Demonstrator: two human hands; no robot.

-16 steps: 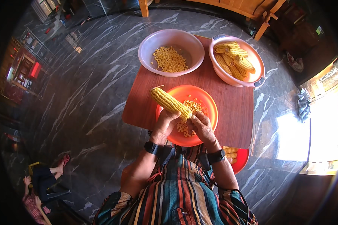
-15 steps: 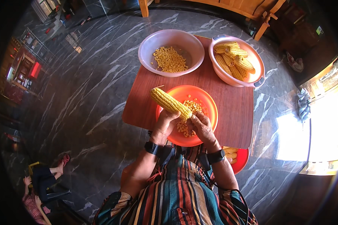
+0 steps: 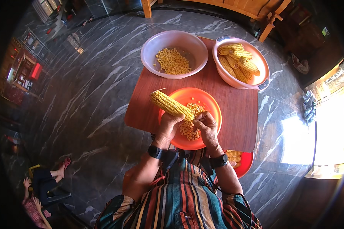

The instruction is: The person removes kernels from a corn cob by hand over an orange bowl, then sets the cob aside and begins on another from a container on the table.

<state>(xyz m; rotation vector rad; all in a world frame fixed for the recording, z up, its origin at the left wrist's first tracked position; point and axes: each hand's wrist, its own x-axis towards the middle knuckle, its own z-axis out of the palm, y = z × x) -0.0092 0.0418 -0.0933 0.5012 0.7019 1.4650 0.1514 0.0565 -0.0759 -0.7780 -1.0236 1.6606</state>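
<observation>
A yellow ear of corn (image 3: pixel 167 104) slants over an orange plastic bowl (image 3: pixel 216 105), its far end pointing up and left with a thin strand sticking out. My left hand (image 3: pixel 168 126) is closed around its lower part. At the near end, my right hand (image 3: pixel 207 131) is closed in a pinch against the kernels; any loose kernel between the fingertips is too small to make out. Loose kernels (image 3: pixel 190 132) lie in the bowl beneath both hands.
The bowl stands on a reddish-brown table (image 3: pixel 239 114). Behind it are a translucent basin (image 3: pixel 149 61) with kernels and a pink basin (image 3: pixel 262 61) of corn ears. A red container (image 3: pixel 250 162) with more ears sits below the table's right corner. Another person (image 3: pixel 40 191) sits lower left.
The ear of corn has shifted slightly to the left in my left hand's grip. My right hand's fingers have bent and lifted a little at the ear's near end.
</observation>
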